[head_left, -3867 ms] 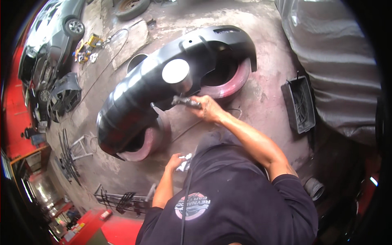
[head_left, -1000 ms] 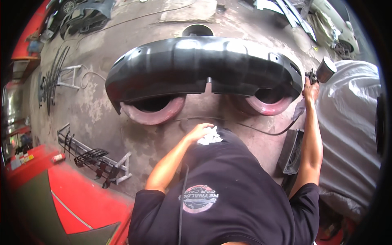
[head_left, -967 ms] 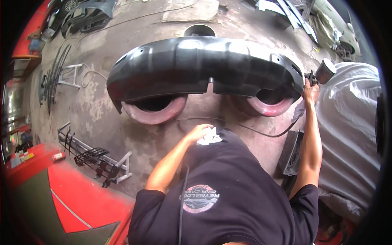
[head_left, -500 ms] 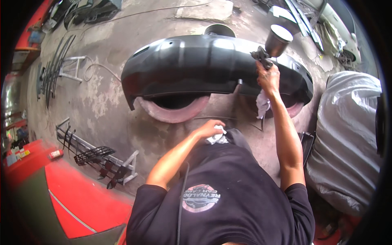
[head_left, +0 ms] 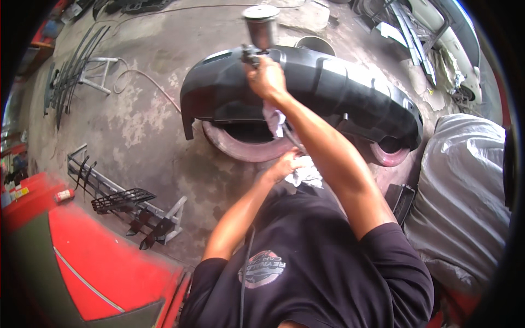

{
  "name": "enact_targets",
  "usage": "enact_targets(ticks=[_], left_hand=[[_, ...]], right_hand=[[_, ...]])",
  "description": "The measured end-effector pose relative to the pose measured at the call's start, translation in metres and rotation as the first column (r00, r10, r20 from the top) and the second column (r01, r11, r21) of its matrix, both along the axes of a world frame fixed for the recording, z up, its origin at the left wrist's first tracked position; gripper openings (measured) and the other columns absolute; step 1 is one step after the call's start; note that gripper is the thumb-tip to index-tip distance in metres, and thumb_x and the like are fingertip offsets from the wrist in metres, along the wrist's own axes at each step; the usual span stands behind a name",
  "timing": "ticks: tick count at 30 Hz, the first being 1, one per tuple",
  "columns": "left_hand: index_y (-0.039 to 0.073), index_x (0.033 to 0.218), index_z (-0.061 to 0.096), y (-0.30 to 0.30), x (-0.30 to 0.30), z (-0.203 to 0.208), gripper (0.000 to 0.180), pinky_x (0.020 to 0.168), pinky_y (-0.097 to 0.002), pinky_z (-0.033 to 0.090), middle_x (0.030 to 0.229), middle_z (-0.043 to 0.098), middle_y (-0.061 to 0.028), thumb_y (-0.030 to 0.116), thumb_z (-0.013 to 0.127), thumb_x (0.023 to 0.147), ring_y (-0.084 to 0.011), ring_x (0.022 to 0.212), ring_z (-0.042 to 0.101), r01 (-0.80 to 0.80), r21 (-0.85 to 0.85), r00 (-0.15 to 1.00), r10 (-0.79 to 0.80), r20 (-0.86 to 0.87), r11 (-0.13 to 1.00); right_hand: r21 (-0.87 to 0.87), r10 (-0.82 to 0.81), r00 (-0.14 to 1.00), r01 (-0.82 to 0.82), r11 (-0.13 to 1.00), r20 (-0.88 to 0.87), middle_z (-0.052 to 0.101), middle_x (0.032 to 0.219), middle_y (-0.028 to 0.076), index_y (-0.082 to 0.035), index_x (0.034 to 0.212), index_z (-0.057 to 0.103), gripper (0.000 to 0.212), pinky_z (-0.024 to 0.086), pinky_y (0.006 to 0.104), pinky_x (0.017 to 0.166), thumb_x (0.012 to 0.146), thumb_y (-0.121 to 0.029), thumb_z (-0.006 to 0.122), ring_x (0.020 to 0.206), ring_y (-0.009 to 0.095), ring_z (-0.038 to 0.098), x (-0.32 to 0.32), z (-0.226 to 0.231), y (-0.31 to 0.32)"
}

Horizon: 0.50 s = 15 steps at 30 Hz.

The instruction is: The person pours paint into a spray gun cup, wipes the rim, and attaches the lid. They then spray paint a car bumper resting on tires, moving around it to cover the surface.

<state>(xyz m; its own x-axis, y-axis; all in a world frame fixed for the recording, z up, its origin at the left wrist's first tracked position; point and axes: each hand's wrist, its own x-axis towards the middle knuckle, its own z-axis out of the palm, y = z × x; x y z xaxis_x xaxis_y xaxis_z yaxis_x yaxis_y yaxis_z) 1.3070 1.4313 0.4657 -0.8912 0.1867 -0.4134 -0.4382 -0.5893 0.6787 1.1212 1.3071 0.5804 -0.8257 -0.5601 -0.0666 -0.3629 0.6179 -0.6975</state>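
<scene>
My right hand (head_left: 267, 79) is closed round the grip of a spray gun (head_left: 250, 54) with a metal cup (head_left: 261, 33) on top. It is held out over the left part of a black car bumper (head_left: 328, 76). Below that hand hangs a whitish cloth (head_left: 273, 119), with a hose (head_left: 294, 139) running down past it. Close to my waist, my left hand (head_left: 285, 165) is closed on a crumpled white cloth (head_left: 307, 174). The bumper rests above pinkish, dusty tyres (head_left: 246, 151). Whether spray leaves the gun cannot be made out.
A silver-grey cover (head_left: 465, 180) drapes something large on the right. At left lie a red panel (head_left: 98, 273), a metal stand holding a black grille (head_left: 123, 201), and long dark strips (head_left: 76, 76) by another stand. A drum (head_left: 315, 45) stands behind the bumper.
My right hand has swept the spray gun from the bumper's right part to its left part. My left hand keeps the white cloth near my waist. The view has shifted slightly.
</scene>
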Motion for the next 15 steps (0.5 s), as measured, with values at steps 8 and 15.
enact_targets(ticks=[8,15], left_hand=[[-0.002,0.144,0.051,-0.030,0.015,-0.006,0.055,0.053,-0.0250,0.058,0.132,0.064,-0.0127,0.010,0.066,0.092,-0.0151,0.088,0.069,-0.023,0.043,0.999,0.021,0.049,0.999],[0.005,0.140,0.053,-0.002,-0.011,-0.020,0.048,0.057,-0.0272,0.058,0.121,0.066,-0.0100,0.008,0.070,0.095,-0.0159,0.090,0.070,0.075,0.090,0.996,-0.070,-0.062,0.993]], right_hand=[[-0.237,0.268,0.963,-0.251,0.938,0.041,0.073,0.102,0.029,-0.002,0.108,0.077,0.038,0.056,0.0541,0.088,0.095,-0.037,0.069,0.096,0.046,0.072,0.026,-0.020,-0.058],[0.113,-0.037,0.992,0.051,0.992,-0.123,0.074,0.101,0.027,0.000,0.104,0.070,0.038,0.056,0.0541,0.088,0.096,-0.037,0.069,0.101,0.046,0.071,-0.018,0.009,-0.013]])
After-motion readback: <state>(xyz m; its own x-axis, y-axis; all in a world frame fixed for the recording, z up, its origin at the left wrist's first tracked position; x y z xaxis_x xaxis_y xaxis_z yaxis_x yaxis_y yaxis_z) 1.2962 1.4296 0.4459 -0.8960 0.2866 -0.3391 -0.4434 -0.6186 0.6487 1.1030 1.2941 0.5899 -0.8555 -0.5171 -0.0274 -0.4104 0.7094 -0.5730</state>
